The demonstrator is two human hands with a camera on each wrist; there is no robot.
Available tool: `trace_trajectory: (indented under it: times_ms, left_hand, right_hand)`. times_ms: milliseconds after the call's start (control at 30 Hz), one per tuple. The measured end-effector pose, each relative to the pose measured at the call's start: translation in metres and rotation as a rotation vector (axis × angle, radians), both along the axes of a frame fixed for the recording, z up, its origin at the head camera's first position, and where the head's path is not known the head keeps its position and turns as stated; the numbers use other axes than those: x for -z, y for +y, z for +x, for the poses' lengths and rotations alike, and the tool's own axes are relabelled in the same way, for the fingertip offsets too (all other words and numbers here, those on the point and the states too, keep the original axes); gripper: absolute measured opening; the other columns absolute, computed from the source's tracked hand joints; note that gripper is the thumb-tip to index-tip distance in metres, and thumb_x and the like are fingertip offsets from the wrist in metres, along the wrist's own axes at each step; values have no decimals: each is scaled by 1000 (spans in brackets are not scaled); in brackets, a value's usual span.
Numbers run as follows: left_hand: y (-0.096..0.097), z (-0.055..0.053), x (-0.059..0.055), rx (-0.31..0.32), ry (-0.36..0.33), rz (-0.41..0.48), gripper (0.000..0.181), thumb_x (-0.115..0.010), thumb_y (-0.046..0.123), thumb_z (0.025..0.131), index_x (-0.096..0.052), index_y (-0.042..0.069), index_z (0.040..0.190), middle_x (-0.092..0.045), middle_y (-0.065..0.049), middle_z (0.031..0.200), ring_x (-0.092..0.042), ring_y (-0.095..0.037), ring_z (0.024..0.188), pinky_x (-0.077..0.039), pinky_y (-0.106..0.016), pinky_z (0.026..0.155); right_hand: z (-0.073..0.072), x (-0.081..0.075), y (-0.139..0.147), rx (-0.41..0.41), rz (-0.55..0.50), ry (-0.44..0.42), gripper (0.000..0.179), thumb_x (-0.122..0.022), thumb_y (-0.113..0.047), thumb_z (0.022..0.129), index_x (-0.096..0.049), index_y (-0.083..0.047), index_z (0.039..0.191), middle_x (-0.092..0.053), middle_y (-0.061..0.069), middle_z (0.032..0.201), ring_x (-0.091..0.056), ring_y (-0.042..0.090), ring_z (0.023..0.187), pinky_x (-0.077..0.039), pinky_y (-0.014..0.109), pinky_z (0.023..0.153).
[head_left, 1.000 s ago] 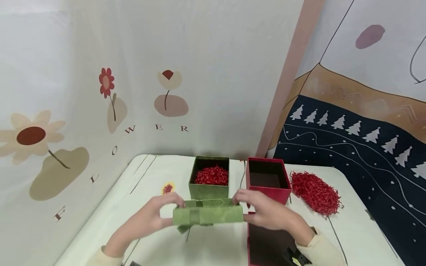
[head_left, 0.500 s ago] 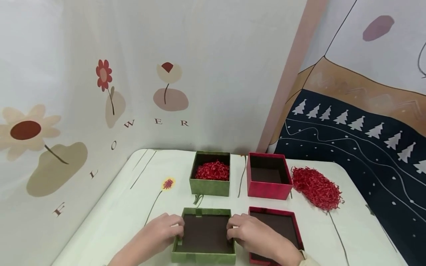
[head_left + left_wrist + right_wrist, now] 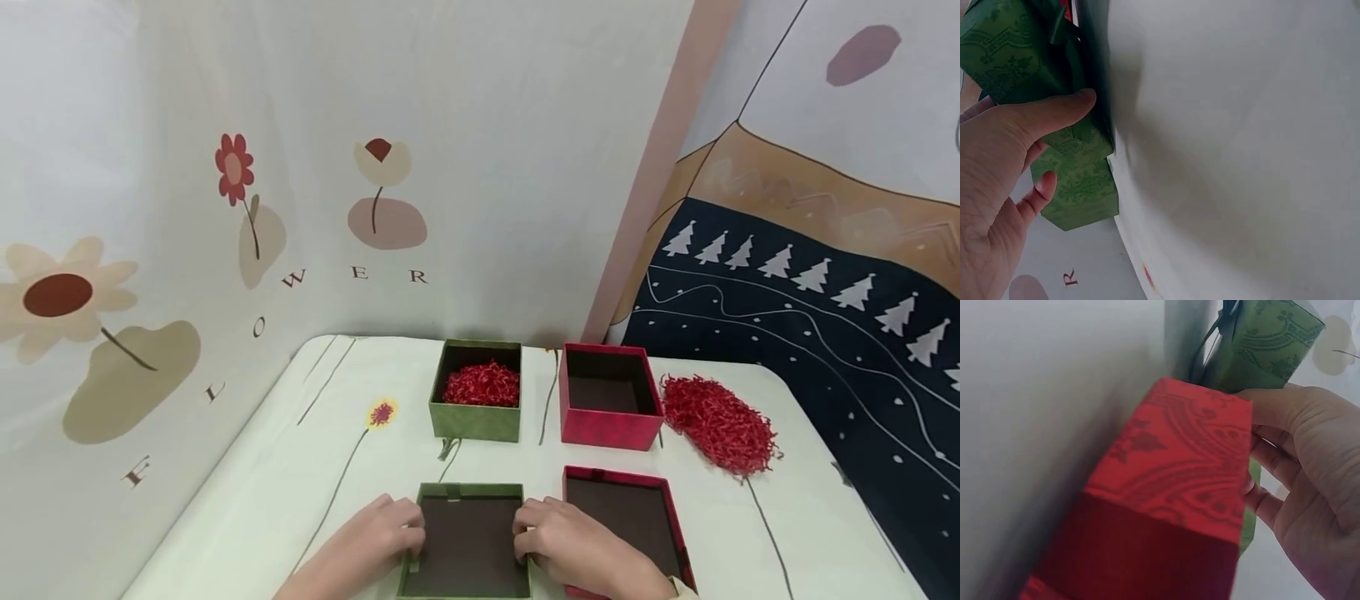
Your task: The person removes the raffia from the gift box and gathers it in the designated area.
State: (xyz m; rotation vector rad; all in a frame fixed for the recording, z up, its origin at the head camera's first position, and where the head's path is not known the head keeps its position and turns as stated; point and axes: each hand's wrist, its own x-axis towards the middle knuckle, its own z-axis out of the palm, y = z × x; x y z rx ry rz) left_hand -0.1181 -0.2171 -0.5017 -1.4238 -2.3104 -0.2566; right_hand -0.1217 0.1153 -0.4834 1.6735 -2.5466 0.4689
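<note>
The green box lid (image 3: pixel 480 490) lies inside up on the table, its dark lining showing. My left hand (image 3: pixel 375 537) pinches its left wall, fingers over the rim and thumb outside, as the left wrist view shows. On the opposite wall my right hand (image 3: pixel 570 546) grips in the same way. A dark green ribbon (image 3: pixel 1060 25) hangs at the lid's underside. Behind the lid stands the green box (image 3: pixel 476 422), holding red shredded paper (image 3: pixel 483 385). To the right of the lid is the red box lid (image 3: pixel 678 533), also inside up, close to my right hand.
The red box (image 3: pixel 611 427) stands open-topped behind its lid, with only its dark inside showing. A loose heap of red paper shreds (image 3: pixel 720 425) lies to its right. Printed curtains close off the back and sides of the white table (image 3: pixel 300 467).
The green lid came down from a tilted hold in both hands to lie flat, uncovering the red lid. Since half a second ago it has shifted slightly toward me.
</note>
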Motion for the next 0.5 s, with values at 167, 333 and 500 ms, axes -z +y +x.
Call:
trace_trajectory:
  times_ms: [167,333,500]
  left_hand:
    - [0,0,1,-4,-11,-35,29,-88,11,64,-66,29,70,-54,17,79,-49,-2,75,-34,-15,67]
    - [1,1,4,-11,-21,-28,32,-88,6,62,-67,29,69,-52,17,77,-47,-2,73,-32,-14,67]
    - [4,1,6,-12,-12,-17,29,-88,8,63,-67,28,69,-52,17,78,-47,-2,74,-32,-14,67]
  right_hand:
    - [-1,3,-2,-13,-5,-19,32,-79,6,80,-81,-24,91,-62,-13,90,-53,-2,87,-39,7,78]
    - [0,5,0,-13,16,-62,34,-78,7,81,-82,-25,94,-63,-14,93,-54,-2,90,-41,7,80]
    - [0,6,2,-9,18,-73,30,-78,3,83,-82,-24,95,-64,-14,95,-55,-2,93,-42,8,81]
